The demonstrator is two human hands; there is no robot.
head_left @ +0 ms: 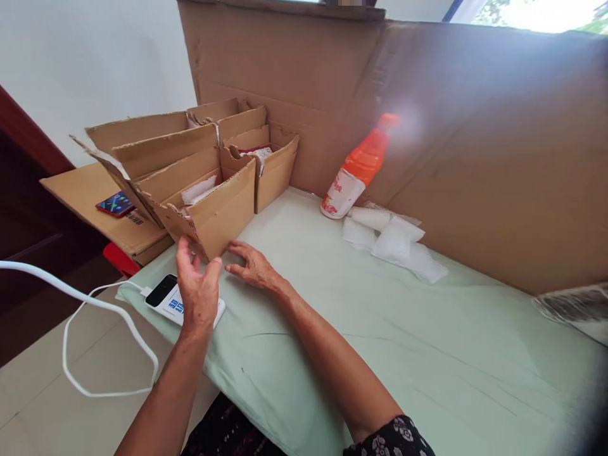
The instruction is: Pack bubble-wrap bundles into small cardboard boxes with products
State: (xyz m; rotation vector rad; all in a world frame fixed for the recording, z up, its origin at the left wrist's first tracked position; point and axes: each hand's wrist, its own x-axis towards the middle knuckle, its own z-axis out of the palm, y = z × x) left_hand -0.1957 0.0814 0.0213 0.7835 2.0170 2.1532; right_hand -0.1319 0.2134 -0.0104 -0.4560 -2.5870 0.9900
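Note:
My left hand (198, 288) hovers with fingers apart just in front of the near corner of an open cardboard box (223, 209), above a white power bank (167, 297). My right hand (253, 265) rests flat on the pale green cloth (380, 329), fingertips close to the same box's front face. Neither hand holds anything. The box holds white packets (198, 189). A second open box (273, 168) behind it holds a red-and-white packet.
An orange-capped white bottle (357, 171) leans against the tall cardboard wall (475, 126). White pouches (392, 240) lie beside it. More open boxes stand at the left, with a phone (115, 204) on flat cardboard. A white cable (85, 304) loops off the table's left edge.

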